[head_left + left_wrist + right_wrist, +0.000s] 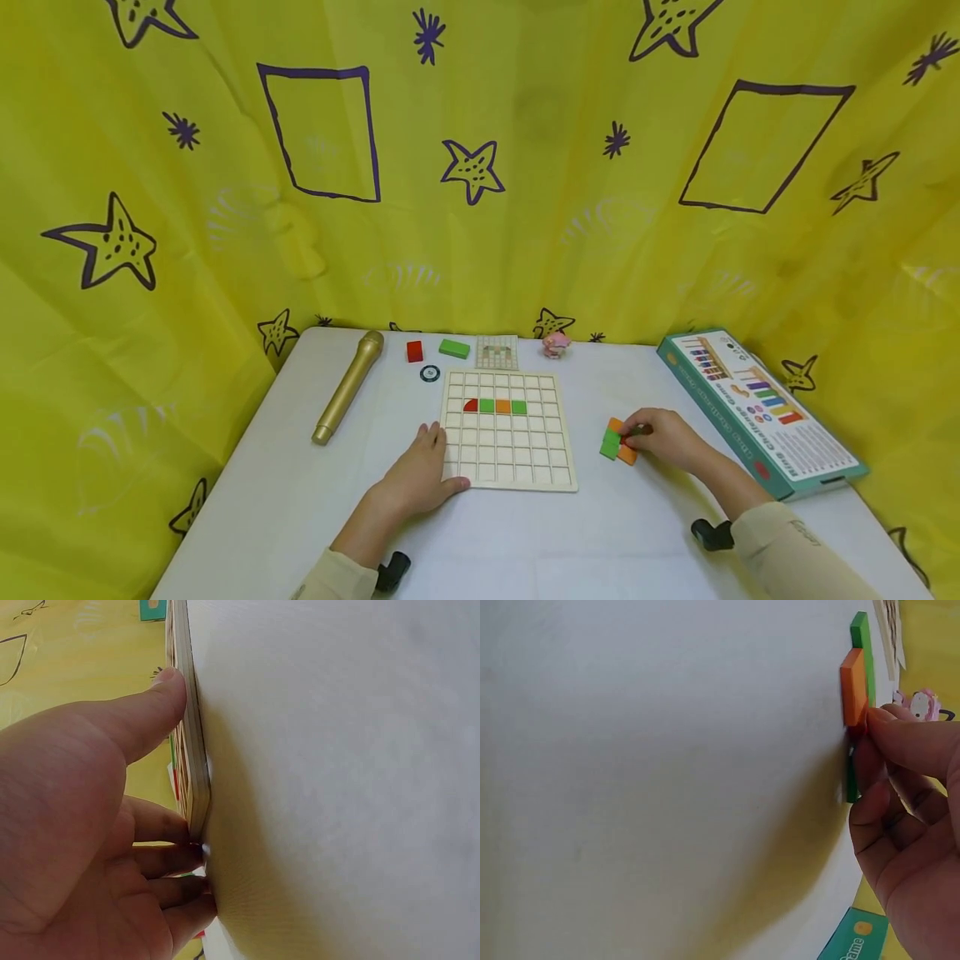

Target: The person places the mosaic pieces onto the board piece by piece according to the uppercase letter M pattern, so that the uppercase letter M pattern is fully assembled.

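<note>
A pale wooden grid board (506,457) lies on the table, bearing a row with a red rounded tile (471,406), a green tile (487,407), an orange tile (503,407) and another green tile (519,407). At its lower left corner rests my left hand (416,477), thumb on the near edge and fingers along the left side. Right of the board, my right hand (667,437) pinches a small red tile (858,732) among loose tiles. Around it are a green tile (610,444) and an orange tile (853,688). The fingers partly hide these pieces.
A gold microphone (348,387) lies at the left. Behind the board are a red block (415,351), green blocks (454,348), a round chip (430,373), a pattern card (497,352) and a pink figurine (556,345). A game box (761,408) lies right.
</note>
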{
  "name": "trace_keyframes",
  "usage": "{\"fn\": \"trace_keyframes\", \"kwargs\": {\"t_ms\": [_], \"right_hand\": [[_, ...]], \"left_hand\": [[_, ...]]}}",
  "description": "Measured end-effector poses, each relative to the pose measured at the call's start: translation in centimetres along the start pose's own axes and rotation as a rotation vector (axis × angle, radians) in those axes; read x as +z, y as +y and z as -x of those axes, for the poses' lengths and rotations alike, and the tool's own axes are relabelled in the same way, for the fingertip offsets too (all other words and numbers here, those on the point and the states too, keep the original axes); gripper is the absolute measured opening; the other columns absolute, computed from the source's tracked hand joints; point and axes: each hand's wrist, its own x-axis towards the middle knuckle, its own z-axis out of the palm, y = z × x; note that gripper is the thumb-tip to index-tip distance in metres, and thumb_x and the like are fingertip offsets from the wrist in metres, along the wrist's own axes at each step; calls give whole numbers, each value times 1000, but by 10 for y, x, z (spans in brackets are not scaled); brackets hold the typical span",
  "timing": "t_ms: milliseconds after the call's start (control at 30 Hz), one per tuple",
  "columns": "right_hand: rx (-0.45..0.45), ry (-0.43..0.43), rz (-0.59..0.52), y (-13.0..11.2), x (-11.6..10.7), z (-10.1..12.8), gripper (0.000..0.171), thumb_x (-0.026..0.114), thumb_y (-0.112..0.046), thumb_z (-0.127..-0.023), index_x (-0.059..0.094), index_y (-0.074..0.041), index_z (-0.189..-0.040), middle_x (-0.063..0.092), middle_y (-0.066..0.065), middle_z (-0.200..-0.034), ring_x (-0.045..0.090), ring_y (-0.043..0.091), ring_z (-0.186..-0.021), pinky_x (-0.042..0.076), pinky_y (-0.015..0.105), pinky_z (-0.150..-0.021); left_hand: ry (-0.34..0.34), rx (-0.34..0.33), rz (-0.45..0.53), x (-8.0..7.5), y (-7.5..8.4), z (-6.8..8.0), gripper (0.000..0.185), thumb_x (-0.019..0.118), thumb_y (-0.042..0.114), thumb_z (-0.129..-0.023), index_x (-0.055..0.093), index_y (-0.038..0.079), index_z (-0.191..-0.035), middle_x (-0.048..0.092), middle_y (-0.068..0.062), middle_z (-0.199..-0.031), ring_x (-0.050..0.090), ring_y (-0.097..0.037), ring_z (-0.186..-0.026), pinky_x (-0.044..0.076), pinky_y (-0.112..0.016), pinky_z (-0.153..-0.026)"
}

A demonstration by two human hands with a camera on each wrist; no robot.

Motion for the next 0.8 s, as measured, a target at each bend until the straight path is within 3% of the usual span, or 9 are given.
{"fn": "trace_keyframes", "kwargs": {"t_ms": [300, 567, 800], "right_hand": [[-46, -39, 50, 5, -3, 3, 17, 74, -4, -89, 74, -9, -105, 68, 5, -106, 54, 20, -87, 49, 38, -77], [-24, -90, 51, 3, -4, -1, 28, 73, -1, -88, 73, -7, -115, 66, 4, -104, 52, 21, -87, 47, 34, -75], [-23, -113, 8, -2, -1, -5, 26, 72, 5, -85, 71, -2, -111, 65, 4, -99, 52, 22, -87, 48, 35, -74]], "left_hand": [[-14, -6, -2, 1, 2, 0, 97, 71, 51, -90, 31, -12, -151, 26, -27, -160, 20, -43, -149, 29, -51, -116], [-5, -20, -22, -1, 2, -1, 96, 72, 50, -89, 31, -11, -152, 26, -26, -161, 20, -42, -150, 29, -50, -117], [-5, -20, -11, -2, 3, -1, 95, 72, 50, -90, 33, -12, -151, 27, -26, -160, 21, -42, -149, 29, -51, -116]]}}
